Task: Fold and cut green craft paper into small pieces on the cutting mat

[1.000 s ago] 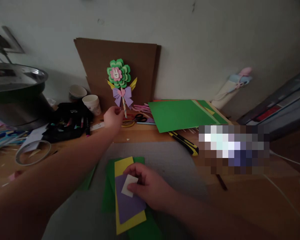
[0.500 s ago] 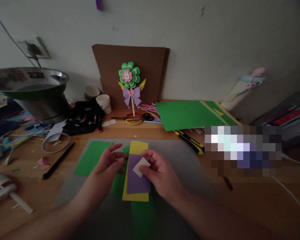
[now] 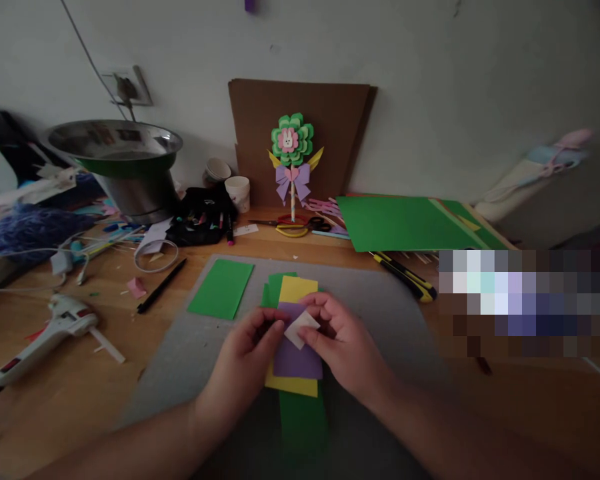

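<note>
My right hand [image 3: 347, 343] pinches a small white paper square [image 3: 300, 331], turned corner-up, between thumb and fingers. From the other side my left hand [image 3: 253, 353] is closed, thumb and fingertips together at the square's left corner. Below the square lies a purple paper strip [image 3: 297, 367] on top of a longer yellow paper strip [image 3: 300, 288]. Green paper pieces [image 3: 303, 427] stick out beneath them at both ends. Apart to the left, a green paper rectangle [image 3: 221, 289] rests on the grey mat [image 3: 380, 293].
A glue gun [image 3: 63, 333] and black pen [image 3: 161, 285] lie left of the mat. Behind stand a metal bowl [image 3: 115, 140], paper cups [image 3: 237, 193] and a paper flower [image 3: 293, 141]. Scissors [image 3: 300, 225], green sheets [image 3: 400, 223] and a yellow-black cutter [image 3: 405, 277] lie at the back.
My left hand has moved in to the white paper square and its spread fingers have closed. The camera view has shifted left, bringing more of the glue gun into sight.
</note>
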The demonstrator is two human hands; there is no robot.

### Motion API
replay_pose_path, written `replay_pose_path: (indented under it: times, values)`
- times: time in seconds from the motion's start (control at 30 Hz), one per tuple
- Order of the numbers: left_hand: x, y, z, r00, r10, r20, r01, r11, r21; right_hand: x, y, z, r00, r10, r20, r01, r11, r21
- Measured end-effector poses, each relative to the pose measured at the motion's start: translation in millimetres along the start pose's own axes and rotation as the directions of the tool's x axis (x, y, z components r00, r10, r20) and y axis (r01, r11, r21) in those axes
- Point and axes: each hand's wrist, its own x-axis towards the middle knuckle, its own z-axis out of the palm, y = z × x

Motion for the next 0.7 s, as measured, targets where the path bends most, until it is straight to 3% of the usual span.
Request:
replay_pose_path:
  times: [0.17,0.33,0.4,0.47,0.57,0.6,0.7]
  values:
    - [-2,-6,-2.6,0.992,0.093,0.085,-0.100,0.991,0.090,-2,5,0,0.997,-0.069,0.026,0.072,0.983,-0.171]
    - [-5,-10,-3.3,0.986,0.099,0.137,-0.119,0.982,0.145,-8,7,2,0.982,-0.156,0.107,0.181,0.938,-0.295]
    - [-2,-6,-6.5,0.986,0.127,0.112,-0.145,0.974,0.174,-10,7,3,0.977,-0.187,0.099,0.207,0.941,-0.269]
    - [5,3,-15.0,0.988,0.152,0.014,-0.152,0.976,0.153,-7,8,-1,0.971,-0.237,0.027,0.236,0.942,-0.240]
    - [24,23,-37.5,0.970,0.064,-0.233,-0.077,0.996,-0.047,4,12,-14,0.951,-0.292,-0.104,0.227,0.883,-0.411]
    - [30,29,-45.9,0.964,-0.014,-0.266,-0.031,0.986,-0.165,10,13,-20,0.948,-0.296,-0.114,0.200,0.837,-0.509]
    - [44,42,-64.7,0.978,-0.146,-0.151,0.102,0.959,-0.265,24,19,-34,0.971,-0.232,-0.051,0.135,0.717,-0.684]
